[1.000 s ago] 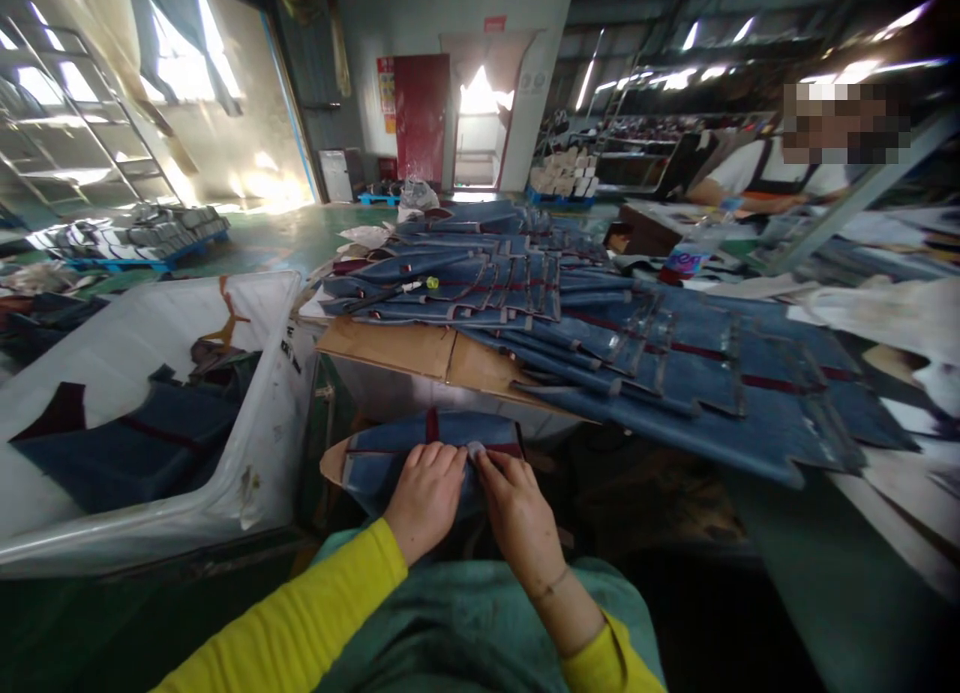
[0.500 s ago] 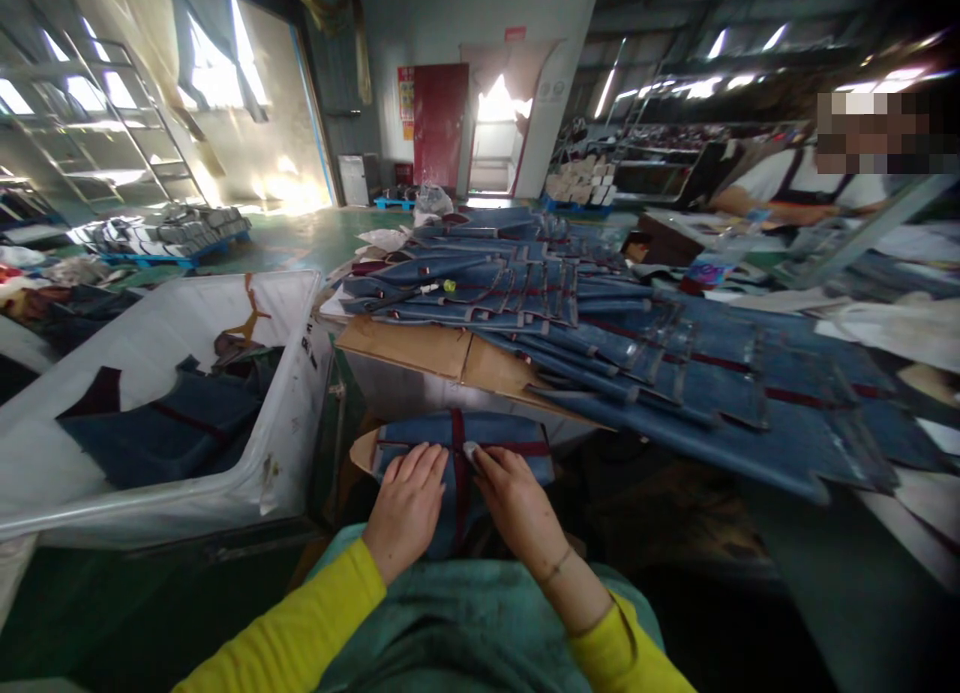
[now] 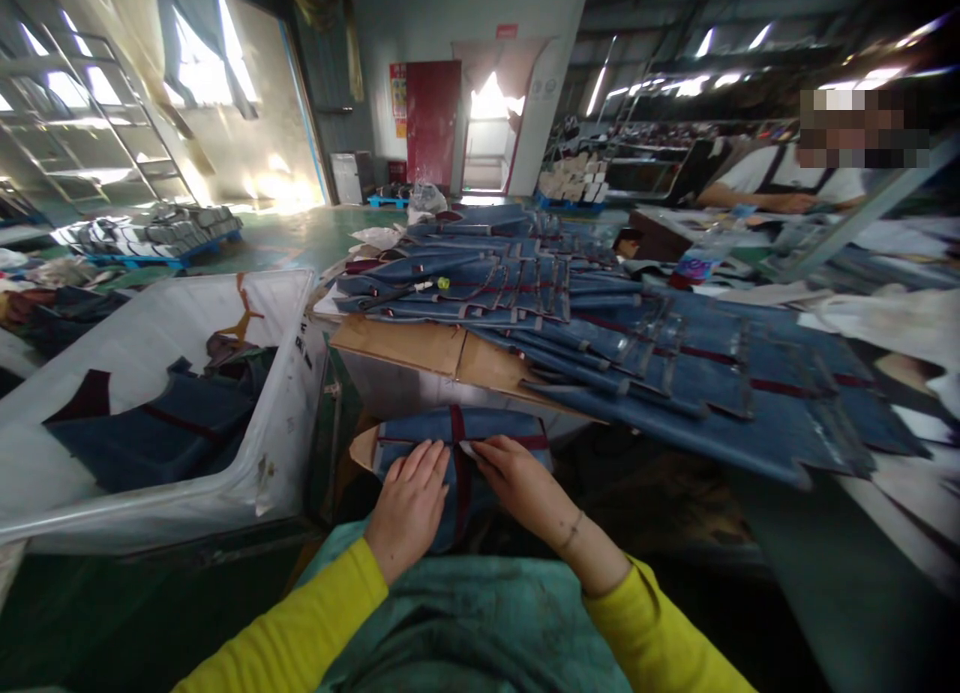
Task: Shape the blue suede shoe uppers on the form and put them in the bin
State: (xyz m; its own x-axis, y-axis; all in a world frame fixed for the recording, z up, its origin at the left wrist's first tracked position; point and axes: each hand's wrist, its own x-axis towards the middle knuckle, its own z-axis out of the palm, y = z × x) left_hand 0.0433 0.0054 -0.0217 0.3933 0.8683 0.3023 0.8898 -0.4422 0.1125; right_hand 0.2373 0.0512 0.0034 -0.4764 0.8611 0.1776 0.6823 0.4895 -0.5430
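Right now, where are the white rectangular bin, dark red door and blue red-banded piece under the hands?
White rectangular bin (image 3: 289,448): head view, right outer wall.
Dark red door (image 3: 433,123): head view, middle.
Blue piece (image 3: 421,426): head view, upper left part.

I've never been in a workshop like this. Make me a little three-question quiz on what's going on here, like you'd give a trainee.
1. Multiple choice: What lies in the white bin?
A) Glass bottles
B) Blue material with a dark red band
C) Folded newspapers

2. True or false: The fingers of the left hand rest on the blue piece.

3. Fill in the blank: The small pale thing is at the fingertips of the ____ hand.

Key: 1 B; 2 true; 3 right
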